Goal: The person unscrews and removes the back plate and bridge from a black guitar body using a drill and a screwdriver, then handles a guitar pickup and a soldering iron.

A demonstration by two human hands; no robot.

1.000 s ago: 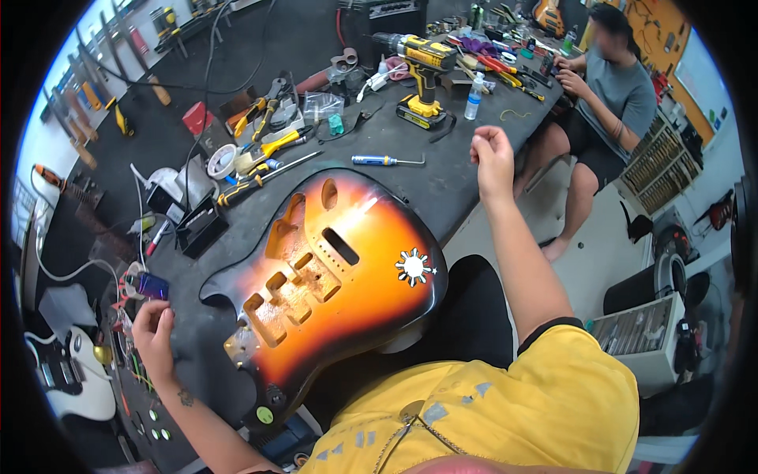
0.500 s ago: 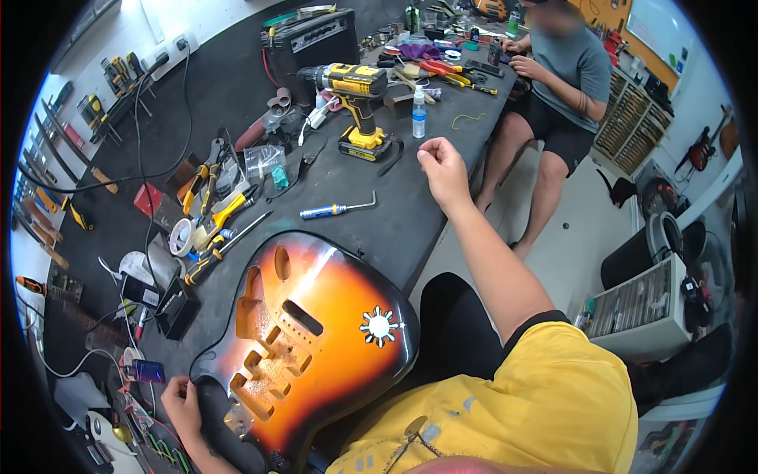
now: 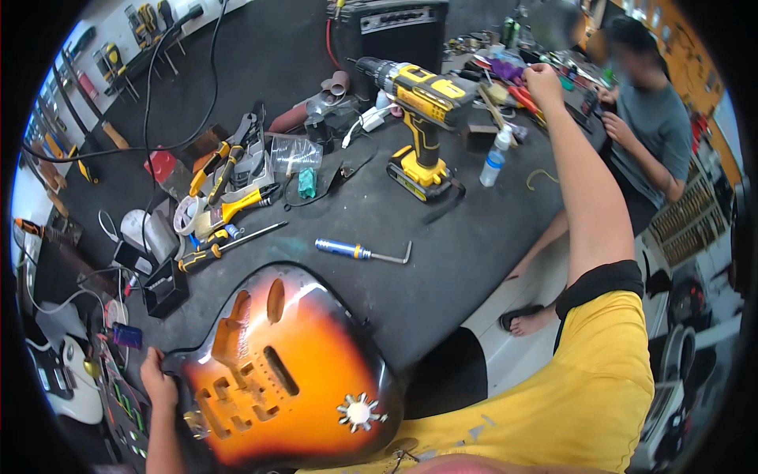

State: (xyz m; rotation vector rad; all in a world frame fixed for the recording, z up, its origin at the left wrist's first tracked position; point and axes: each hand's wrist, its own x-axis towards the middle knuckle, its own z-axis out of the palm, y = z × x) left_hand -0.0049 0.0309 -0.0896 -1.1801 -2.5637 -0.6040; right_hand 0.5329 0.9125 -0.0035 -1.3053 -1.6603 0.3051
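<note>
A sunburst electric guitar body (image 3: 316, 347) lies tilted at the near edge of the bench, with empty routed cavities and a white sun-shaped emblem. My left hand (image 3: 158, 381) is closed on its rim at the left, fingers partly hidden. My right arm stretches far right over the bench. At its end, my right hand (image 3: 543, 85) is closed above red-handled pliers (image 3: 523, 99) and a purple cloth (image 3: 505, 69); whatever its fingers hold cannot be made out. Between body and drill lies a blue-handled tool with a bent metal rod (image 3: 359, 250).
A yellow-black cordless drill (image 3: 422, 130) stands upright beside a small clear bottle (image 3: 496, 158). Screwdriver (image 3: 229, 245), brush (image 3: 237, 207) and tape roll (image 3: 188, 215) crowd the left. Behind is a black amplifier (image 3: 403, 31). Another person (image 3: 651, 118) sits at the far right.
My right hand has moved farther away and to the right, from beside the bottle to the pliers. The view has shifted, and the guitar body appears lower, with my left hand still at its rim.
</note>
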